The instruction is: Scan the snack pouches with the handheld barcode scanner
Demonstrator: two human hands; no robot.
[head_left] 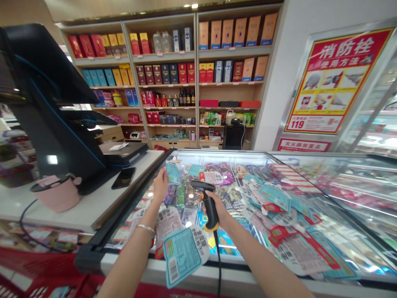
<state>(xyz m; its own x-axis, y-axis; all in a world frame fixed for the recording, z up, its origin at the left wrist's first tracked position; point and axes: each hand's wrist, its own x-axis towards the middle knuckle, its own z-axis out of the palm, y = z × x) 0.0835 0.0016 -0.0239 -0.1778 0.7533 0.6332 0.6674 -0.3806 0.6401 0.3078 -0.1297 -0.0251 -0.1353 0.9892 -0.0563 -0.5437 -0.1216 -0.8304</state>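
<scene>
My right hand [216, 207] is wrapped round the grip of a black and yellow barcode scanner [210, 207], whose cable hangs down past the freezer's front edge. The scanner's head points left, towards my left hand [160, 185]. That hand is closed on the edge of a light blue snack packet [173, 172] above the glass top. Below and between my forearms lies another blue packet [183, 252], its barcode facing up, overhanging the front edge. A pink-and-white packet [168, 223] is partly under it. More blue and red packets [279, 198] are heaped to my right.
The glass-topped freezer [248, 155] holds packaged goods below. On the left counter [142, 182] are a phone [123, 178], a pink container [57, 193] and a black checkout terminal [58, 107]. A red shopping basket [46, 273] stands at lower left. Shelves of boxes [167, 74] line the back.
</scene>
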